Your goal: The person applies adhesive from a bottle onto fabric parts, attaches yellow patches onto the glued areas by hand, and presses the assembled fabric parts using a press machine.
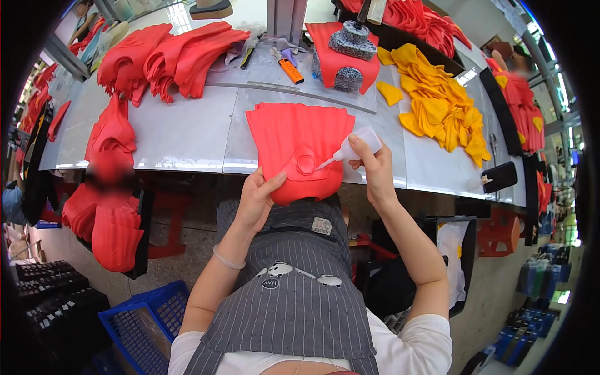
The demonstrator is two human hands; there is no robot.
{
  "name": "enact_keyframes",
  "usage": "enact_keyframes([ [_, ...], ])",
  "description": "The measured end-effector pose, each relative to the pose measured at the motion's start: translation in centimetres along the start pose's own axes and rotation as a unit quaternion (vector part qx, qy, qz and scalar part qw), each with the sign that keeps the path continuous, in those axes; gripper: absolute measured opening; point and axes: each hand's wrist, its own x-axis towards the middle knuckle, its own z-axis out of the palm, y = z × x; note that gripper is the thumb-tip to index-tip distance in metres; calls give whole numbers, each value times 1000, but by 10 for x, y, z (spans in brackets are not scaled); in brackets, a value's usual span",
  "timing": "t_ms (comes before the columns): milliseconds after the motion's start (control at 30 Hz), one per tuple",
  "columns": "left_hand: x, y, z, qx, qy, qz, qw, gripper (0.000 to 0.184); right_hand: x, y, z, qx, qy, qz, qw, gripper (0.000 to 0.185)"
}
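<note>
My left hand grips the lower left edge of a red ribbed moulded piece, thumb on top. The piece lies partly on the table edge and partly over my lap. A raised round ring sits in its lower middle. My right hand is closed around a small white squeeze bottle. Tilted down to the left, its thin nozzle points at the ring's right edge; whether the tip touches, I cannot tell.
Stacks of red pieces lie at the back left. Yellow pieces are heaped at the right, near a black phone. A grey speckled block and an orange cutter sit behind. A blue crate stands on the floor.
</note>
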Motion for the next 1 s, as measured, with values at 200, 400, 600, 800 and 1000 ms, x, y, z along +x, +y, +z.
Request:
enact_keyframes([
  [200,-1,2,-1,-11,-10,-8,1000,37,-13,-12,4,-57,0,-131,990,24],
  [400,0,1,-2,-13,-7,-10,1000,37,-30,-24,3,-241,-32,-258,935,25],
  [600,0,1,-4,-13,-13,-18,1000,38,-33,-19,0,-263,-10,-331,906,25],
  [800,-1,-1,0,-22,0,0,1000,42,-35,-3,-46,32,124,-134,983,17],
  [1000,0,-1,-2,-19,-14,-4,1000,41,-21,31,-151,-223,267,-227,910,32],
])
